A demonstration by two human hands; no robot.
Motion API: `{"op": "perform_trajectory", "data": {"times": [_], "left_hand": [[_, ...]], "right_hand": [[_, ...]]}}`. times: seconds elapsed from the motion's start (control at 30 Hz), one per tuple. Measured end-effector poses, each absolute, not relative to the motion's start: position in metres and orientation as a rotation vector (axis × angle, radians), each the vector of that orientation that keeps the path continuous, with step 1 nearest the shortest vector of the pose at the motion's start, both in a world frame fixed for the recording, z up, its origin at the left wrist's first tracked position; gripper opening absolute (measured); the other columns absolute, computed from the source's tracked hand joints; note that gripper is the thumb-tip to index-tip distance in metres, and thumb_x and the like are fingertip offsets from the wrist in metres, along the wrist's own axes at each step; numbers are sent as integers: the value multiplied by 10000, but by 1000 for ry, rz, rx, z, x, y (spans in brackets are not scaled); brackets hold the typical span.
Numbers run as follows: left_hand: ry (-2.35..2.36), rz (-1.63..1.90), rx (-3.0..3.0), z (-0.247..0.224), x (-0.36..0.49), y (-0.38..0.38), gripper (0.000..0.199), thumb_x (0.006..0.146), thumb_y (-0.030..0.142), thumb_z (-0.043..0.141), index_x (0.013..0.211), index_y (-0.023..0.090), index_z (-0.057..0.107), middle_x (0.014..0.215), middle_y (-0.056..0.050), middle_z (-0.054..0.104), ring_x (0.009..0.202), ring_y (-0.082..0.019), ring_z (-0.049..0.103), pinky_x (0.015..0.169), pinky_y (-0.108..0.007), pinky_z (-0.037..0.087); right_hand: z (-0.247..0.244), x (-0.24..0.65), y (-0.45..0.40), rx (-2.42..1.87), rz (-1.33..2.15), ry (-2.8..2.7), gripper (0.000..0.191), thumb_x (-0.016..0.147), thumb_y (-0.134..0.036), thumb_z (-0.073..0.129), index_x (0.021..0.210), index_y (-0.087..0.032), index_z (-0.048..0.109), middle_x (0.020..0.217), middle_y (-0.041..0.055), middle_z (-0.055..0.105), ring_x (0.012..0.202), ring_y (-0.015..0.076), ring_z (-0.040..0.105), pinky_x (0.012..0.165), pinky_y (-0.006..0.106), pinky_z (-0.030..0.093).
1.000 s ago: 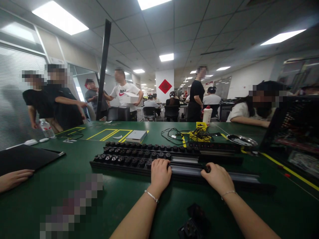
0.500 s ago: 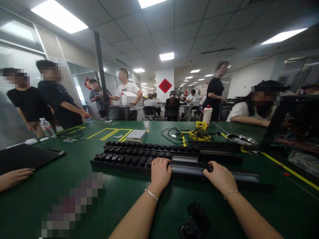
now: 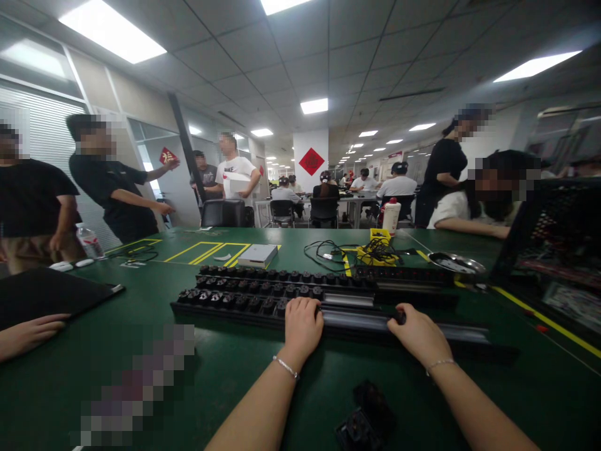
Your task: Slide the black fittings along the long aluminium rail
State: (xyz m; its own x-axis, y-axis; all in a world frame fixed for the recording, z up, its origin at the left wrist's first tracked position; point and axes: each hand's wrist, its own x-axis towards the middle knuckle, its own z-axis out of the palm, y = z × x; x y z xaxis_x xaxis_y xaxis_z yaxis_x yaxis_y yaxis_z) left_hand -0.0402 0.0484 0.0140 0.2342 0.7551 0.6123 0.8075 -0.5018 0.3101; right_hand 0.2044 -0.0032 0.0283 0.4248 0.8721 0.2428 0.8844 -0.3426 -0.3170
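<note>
Long black rails [image 3: 235,314] lie side by side across the green table, their left parts filled with rows of small black round-faced modules [image 3: 255,304]. My left hand [image 3: 303,326] rests on the front rail at the right end of its row, fingers curled over a module that it mostly hides. Over the bare silvery stretch [image 3: 359,320] of that rail, my right hand [image 3: 419,332] pinches a small black module [image 3: 399,317] between thumb and fingers. Loose black modules [image 3: 364,416] lie on the table between my forearms.
Behind the rails are a white box [image 3: 258,255], tangled black cables [image 3: 375,252], a metal dish [image 3: 455,264] and a bottle [image 3: 390,216]. Another person's hand [image 3: 35,335] lies by a black board [image 3: 51,297] at left. An open dark case [image 3: 554,263] stands at right.
My right hand has shifted slightly right with the module. My left hand stays in place. In the background, people have moved, and one at the left has raised an arm.
</note>
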Motion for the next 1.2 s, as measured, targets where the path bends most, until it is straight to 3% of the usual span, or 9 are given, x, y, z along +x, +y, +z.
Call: {"op": "perform_trajectory", "data": {"times": [0.27,0.5,0.7,0.83,1.2], "left_hand": [[-1536,-1106,-2415,15,-40,48,185,808,215,497,958,252,601,978,-11,644,1012,-193,509,971,-393,333],[-1538,-1113,-2411,14,-40,49,186,808,220,494,955,251,603,973,-11,644,1011,-194,507,973,-395,335],[-1516,-1128,-2408,14,-40,49,184,809,217,493,955,248,600,971,-10,646,1008,-194,510,969,-397,339],[-1504,-1122,-2410,13,-41,50,176,805,223,503,949,247,600,967,-14,645,1001,-198,514,968,-401,337],[-1481,-1133,-2401,12,-41,50,183,811,223,491,955,250,602,954,-22,644,991,-197,519,960,-403,344]], "right_hand": [[28,206,-5,-2344,-153,-1478,405,733,-421,433,1014,-186,605,1013,104,647,979,271,570,837,384,400],[25,213,-3,-2315,-71,-1474,445,747,-379,415,1102,-161,571,1057,109,639,985,255,569,825,351,411],[26,212,-11,-2358,-233,-1427,461,734,-426,421,1089,-179,581,1126,116,605,1071,286,521,922,452,341],[27,217,-12,-2368,-173,-1468,418,730,-454,424,978,-183,622,991,108,641,972,269,558,858,389,388],[28,220,-12,-2341,-135,-1429,391,743,-412,408,982,-177,611,1006,108,643,972,263,556,819,363,407]]}}
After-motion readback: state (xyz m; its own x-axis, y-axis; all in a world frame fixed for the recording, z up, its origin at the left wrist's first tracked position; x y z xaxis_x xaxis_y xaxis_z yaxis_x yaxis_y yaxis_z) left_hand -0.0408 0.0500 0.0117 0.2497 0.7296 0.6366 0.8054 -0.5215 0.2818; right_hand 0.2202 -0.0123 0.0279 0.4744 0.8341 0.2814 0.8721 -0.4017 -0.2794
